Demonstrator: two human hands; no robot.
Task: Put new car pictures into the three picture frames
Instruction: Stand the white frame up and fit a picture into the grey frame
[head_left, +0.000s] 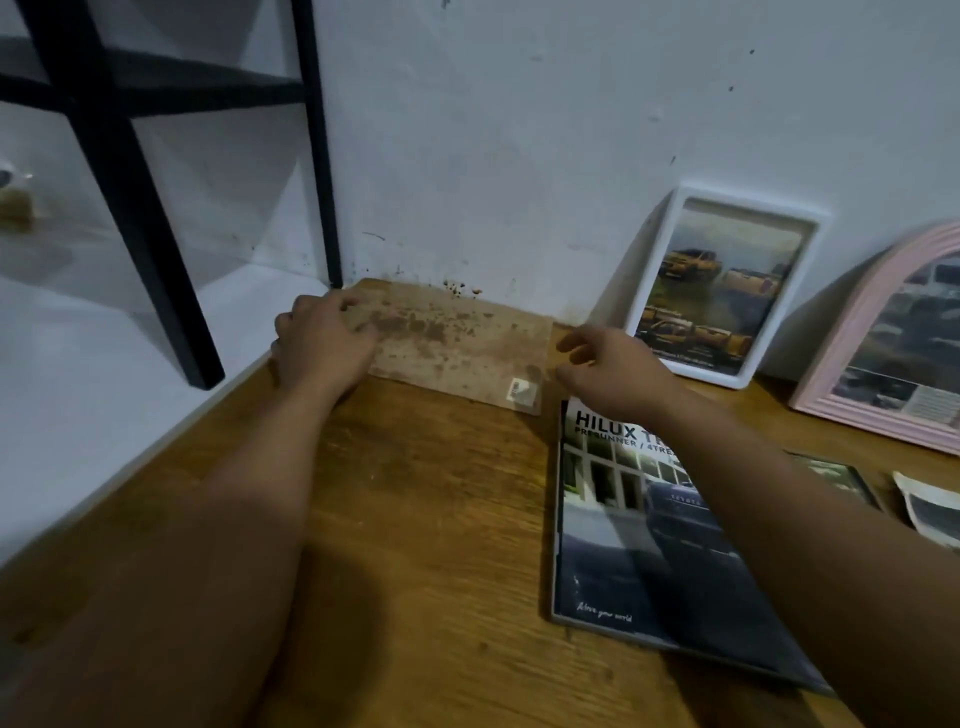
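A stained brown backing board (457, 345) with a small sticker lies flat at the back of the wooden table (415, 545). My left hand (322, 340) rests on its left end with curled fingers. My right hand (610, 369) hovers at its right edge, fingers loosely curled and holding nothing. A white picture frame (727, 283) with a picture of yellow cars leans on the wall. A pink arched frame (893, 343) with a car picture leans further right. A car brochure (639, 530) marked HILUX lies under my right forearm.
A black metal shelf stand (150, 234) rises at the left on a white ledge (78, 364). Loose car pictures (930, 512) and a dark flat frame (836, 475) lie at the right edge. The white wall (519, 130) closes the back.
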